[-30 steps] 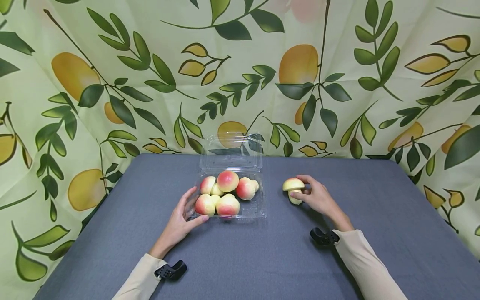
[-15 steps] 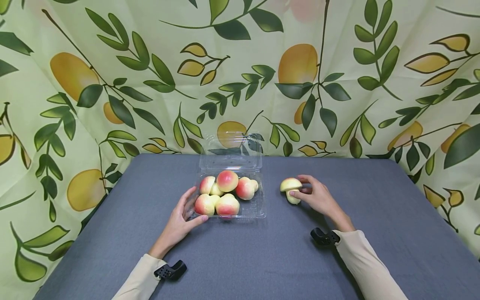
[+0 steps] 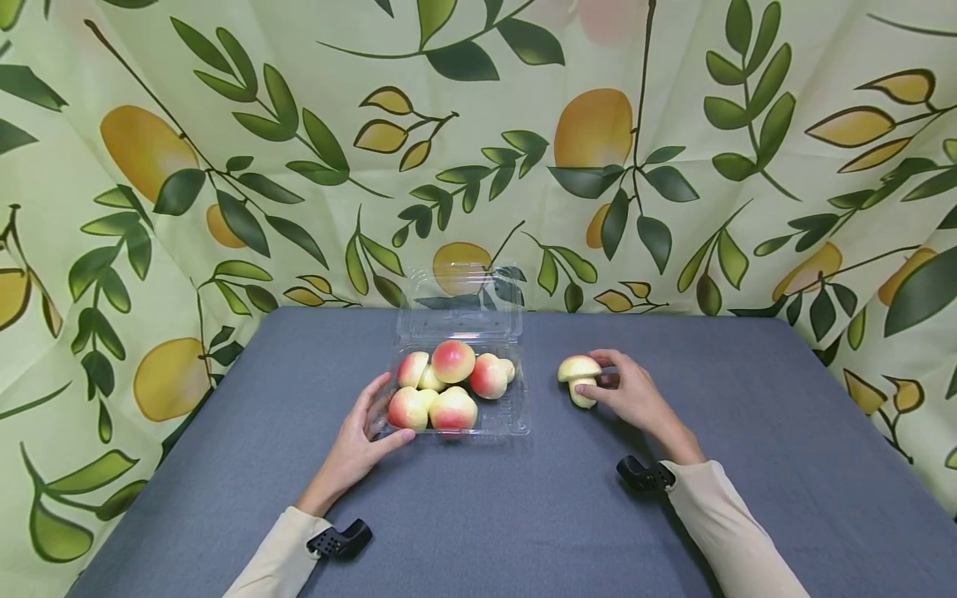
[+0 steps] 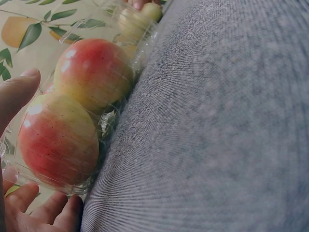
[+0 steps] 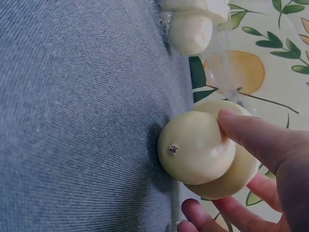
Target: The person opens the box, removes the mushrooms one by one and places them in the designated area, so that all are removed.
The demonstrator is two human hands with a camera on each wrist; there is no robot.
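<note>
My right hand [image 3: 635,399] pinches a toy mushroom [image 3: 577,367] with a pale stem and a yellow-red cap, right of the box. In the right wrist view the thumb presses on the mushroom [image 5: 193,154], whose stem end, with a dark spot, faces the camera; other fingers reach round its cap. My left hand [image 3: 357,448] holds the front left corner of a clear plastic clamshell box [image 3: 516,418], thumb along the front and fingers at the left side. Several similar mushrooms [image 3: 453,361] lie inside it. Two red-yellow caps [image 4: 58,140] fill the left wrist view.
The box's clear lid [image 3: 461,303] stands raised at the back, near the leaf-and-fruit printed cloth [image 3: 478,191] behind the table. A grey-blue cloth covers the table [image 3: 508,515]. A black band [image 3: 340,540] sits on each wrist.
My right hand has shifted the mushroom slightly left, toward the box, and its cap has tilted a little. The left hand and the box have stayed in place.
</note>
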